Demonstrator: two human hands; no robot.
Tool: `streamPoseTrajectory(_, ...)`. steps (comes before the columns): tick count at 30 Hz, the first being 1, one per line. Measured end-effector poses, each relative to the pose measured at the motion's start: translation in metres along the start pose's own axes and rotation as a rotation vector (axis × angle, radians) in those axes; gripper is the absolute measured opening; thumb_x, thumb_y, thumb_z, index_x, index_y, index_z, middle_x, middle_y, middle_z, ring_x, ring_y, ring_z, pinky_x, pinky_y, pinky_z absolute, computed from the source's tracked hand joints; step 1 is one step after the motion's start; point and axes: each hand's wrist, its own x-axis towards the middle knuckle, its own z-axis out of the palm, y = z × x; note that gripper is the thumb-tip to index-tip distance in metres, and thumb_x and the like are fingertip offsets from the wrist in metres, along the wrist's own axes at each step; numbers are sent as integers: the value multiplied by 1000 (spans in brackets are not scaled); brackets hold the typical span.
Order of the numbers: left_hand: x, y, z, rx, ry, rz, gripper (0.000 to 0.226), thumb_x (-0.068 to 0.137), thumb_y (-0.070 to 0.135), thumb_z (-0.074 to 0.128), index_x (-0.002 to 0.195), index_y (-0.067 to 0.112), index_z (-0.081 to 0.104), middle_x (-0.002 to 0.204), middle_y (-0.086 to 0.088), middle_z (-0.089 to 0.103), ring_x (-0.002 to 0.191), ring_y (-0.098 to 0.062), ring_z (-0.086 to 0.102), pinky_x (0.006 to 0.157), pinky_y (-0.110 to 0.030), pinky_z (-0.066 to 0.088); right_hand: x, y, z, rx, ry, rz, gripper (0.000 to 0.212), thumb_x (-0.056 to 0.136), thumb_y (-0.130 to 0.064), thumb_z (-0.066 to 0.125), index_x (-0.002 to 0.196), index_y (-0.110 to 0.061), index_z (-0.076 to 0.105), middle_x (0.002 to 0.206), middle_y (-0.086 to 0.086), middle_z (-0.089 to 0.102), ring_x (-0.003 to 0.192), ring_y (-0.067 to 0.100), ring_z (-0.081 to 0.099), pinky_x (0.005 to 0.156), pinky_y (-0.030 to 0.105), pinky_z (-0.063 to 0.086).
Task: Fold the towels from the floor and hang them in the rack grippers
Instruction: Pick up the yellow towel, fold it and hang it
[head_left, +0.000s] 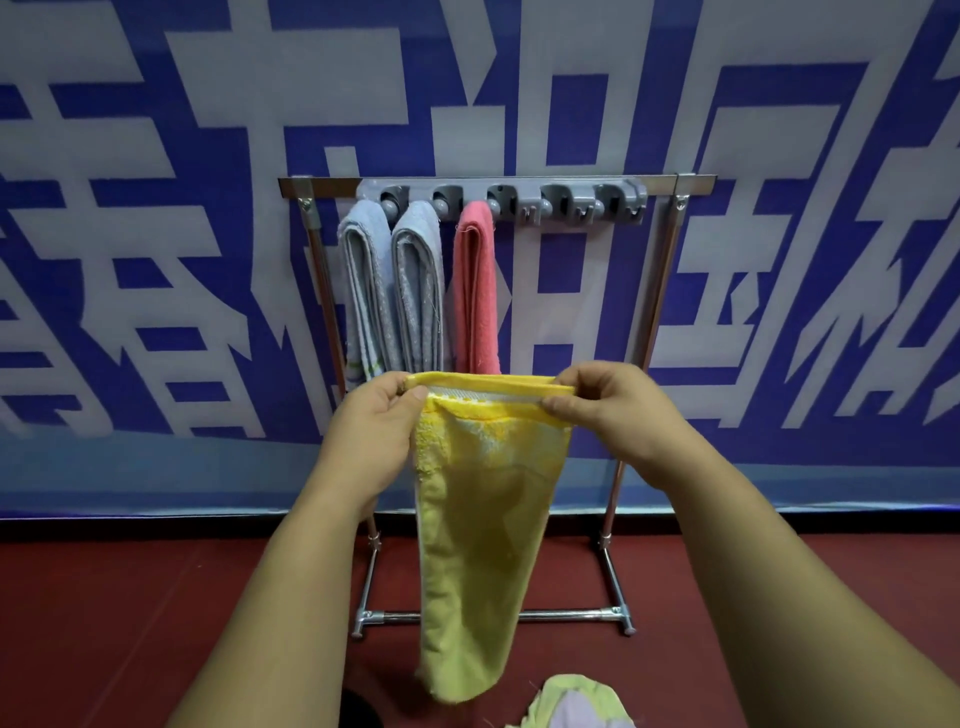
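Note:
A yellow towel (480, 525) hangs folded lengthwise in front of me, held up by its top edge. My left hand (376, 426) pinches the top left corner and my right hand (605, 402) pinches the top right corner. Behind it stands a metal rack (670, 270) with a grey gripper bar (571, 200) along the top. Two grey-blue towels (366, 291) (421, 291) and a pink towel (475, 291) hang from the three left grippers. The two right grippers hold nothing.
Another crumpled towel (576, 701), pale green and lilac, lies on the red floor (130, 623) at the bottom edge. The rack's base bar (566, 616) rests on the floor. A blue and white banner (156, 260) covers the wall behind.

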Motion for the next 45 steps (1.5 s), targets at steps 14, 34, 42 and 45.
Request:
streamPoseTrajectory(14,14,8,16,-151,-27,-65,23,108,13,60,99,15,82,94,-13,82,86,-26,75,98,-64,58,18,8,-2,260,248,107,10,95,-7,73,90,-16,74,82,11,64,77,25,57,69,44,49)
streamPoseTrajectory(34,21,-13,34,-260,143,-201,4,95,7,76,96,10,75,96,-17,80,97,-42,77,89,-63,62,11,18,4,180,367,258,2,93,-13,76,91,-14,75,91,12,76,81,21,68,65,37,59)
streamPoseTrajectory(42,19,-24,49,-188,221,-195,11,91,19,80,87,28,79,87,0,81,90,-28,79,86,-56,65,10,28,15,108,401,285,4,89,-16,71,86,-15,69,86,18,72,69,24,63,67,60,61)
streamPoseTrajectory(45,18,-26,51,-96,244,-200,9,91,23,81,87,30,77,83,5,80,86,-21,78,84,-54,65,8,32,18,84,390,320,4,88,-18,72,85,-16,70,87,15,73,76,31,69,72,62,61)
